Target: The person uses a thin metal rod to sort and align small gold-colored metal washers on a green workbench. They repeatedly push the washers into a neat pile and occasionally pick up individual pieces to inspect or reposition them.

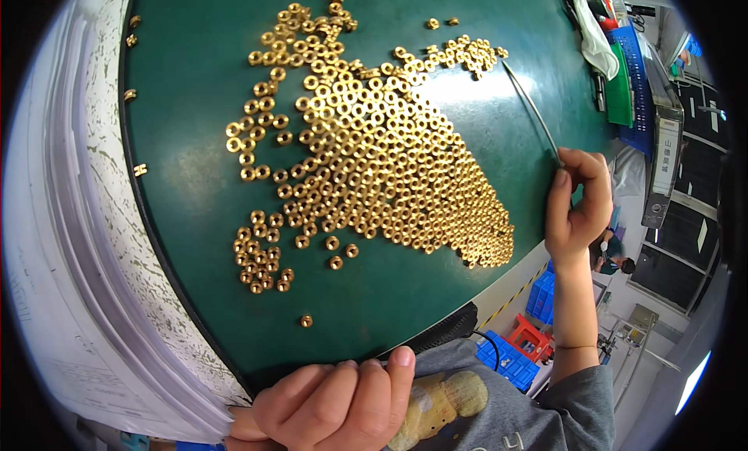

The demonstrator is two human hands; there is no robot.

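Note:
Many small brass ring-shaped nuts lie spread over the green tabletop, packed closest in the middle and to the right. My right hand, at the right edge of the table, pinches a thin metal rod between thumb and fingers. The rod slants away to the far left, and its tip meets a single brass nut at the end of a far cluster. My left hand is closed with curled fingers at the near table edge, in front of my body; the inside of its grip is hidden.
Stray nuts lie by the left table edge and one near the front. Stacked white sheets lie at the left. Green and blue bins stand far right. Below right are blue crates and a red stool.

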